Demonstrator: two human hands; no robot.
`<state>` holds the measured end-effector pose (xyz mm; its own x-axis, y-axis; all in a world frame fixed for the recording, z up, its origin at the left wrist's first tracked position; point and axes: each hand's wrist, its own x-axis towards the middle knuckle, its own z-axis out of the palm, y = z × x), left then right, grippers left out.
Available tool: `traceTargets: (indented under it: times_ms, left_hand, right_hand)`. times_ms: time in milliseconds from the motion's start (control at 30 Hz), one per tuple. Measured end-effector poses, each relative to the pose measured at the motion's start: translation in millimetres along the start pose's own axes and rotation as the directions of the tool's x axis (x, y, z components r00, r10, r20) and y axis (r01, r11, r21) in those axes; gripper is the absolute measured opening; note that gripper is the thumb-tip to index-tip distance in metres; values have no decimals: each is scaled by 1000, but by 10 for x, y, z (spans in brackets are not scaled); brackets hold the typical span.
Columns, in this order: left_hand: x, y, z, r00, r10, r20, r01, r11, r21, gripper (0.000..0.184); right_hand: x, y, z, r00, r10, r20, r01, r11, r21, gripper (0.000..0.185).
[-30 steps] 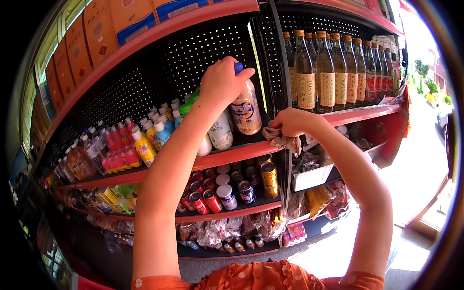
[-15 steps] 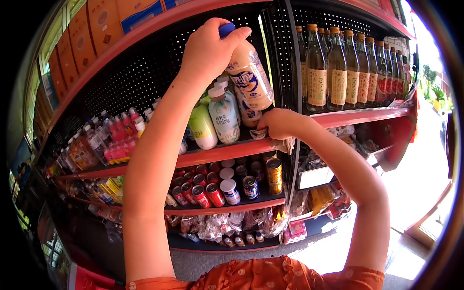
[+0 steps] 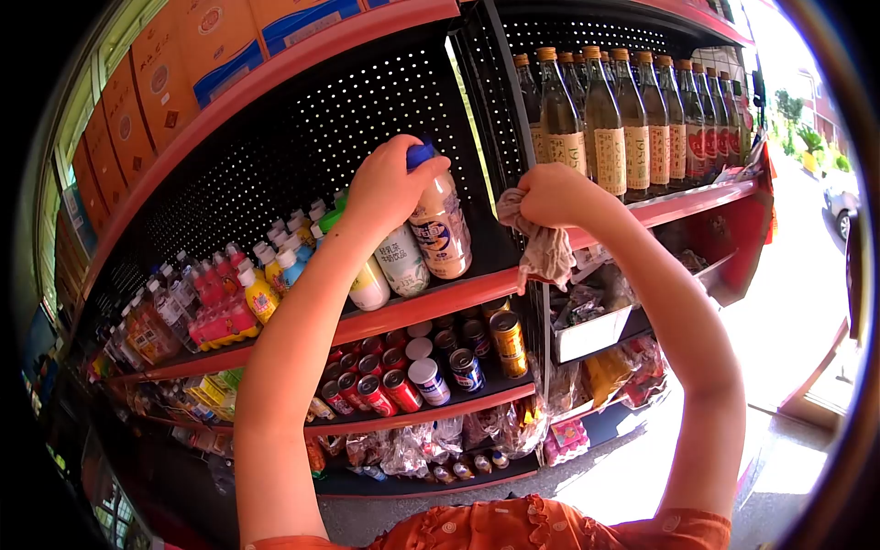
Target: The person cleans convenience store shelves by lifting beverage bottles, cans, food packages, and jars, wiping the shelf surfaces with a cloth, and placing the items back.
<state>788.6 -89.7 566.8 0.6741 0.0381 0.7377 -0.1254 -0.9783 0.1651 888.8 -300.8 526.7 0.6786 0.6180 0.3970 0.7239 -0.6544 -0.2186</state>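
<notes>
My left hand (image 3: 390, 183) is closed around the blue cap of a beige-filled bottle (image 3: 441, 229), which stands upright at the front of the middle shelf. A white milk-drink bottle (image 3: 401, 261) is beside it on the left, with a green-and-white bottle (image 3: 369, 285) partly behind my forearm. My right hand (image 3: 557, 195) grips a crumpled greyish-brown cloth (image 3: 547, 254) that hangs in front of the shelf edge, to the right of the bottle.
Glass bottles with orange caps (image 3: 609, 151) line the right shelf. Cans (image 3: 401, 390) fill the shelf below. Colourful drink bottles (image 3: 221, 316) stand further left, and orange boxes (image 3: 158, 78) are above. A white box (image 3: 593, 334) sits lower right.
The beige bottle was raised and tilted half a second ago; it is now lower and upright on the shelf. My right hand has lifted off the shelf edge with the cloth.
</notes>
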Motion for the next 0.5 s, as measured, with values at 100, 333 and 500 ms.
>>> traceTargets:
  times_ms: [100,333,500]
  left_hand:
    - [19,-32,61,997,-62,52,61,998,20,53]
    - [65,-107,-18,981,-109,160,108,994,12,63]
    - [70,-295,-193,932,-10,363,63,989,-133,64]
  right_hand:
    - [176,-105,59,988,55,-141,-31,986,165,32]
    - [635,-349,577,965,-75,251,105,988,-112,31]
    - [702,-179,833,890,-26,455,81,992,-101,48]
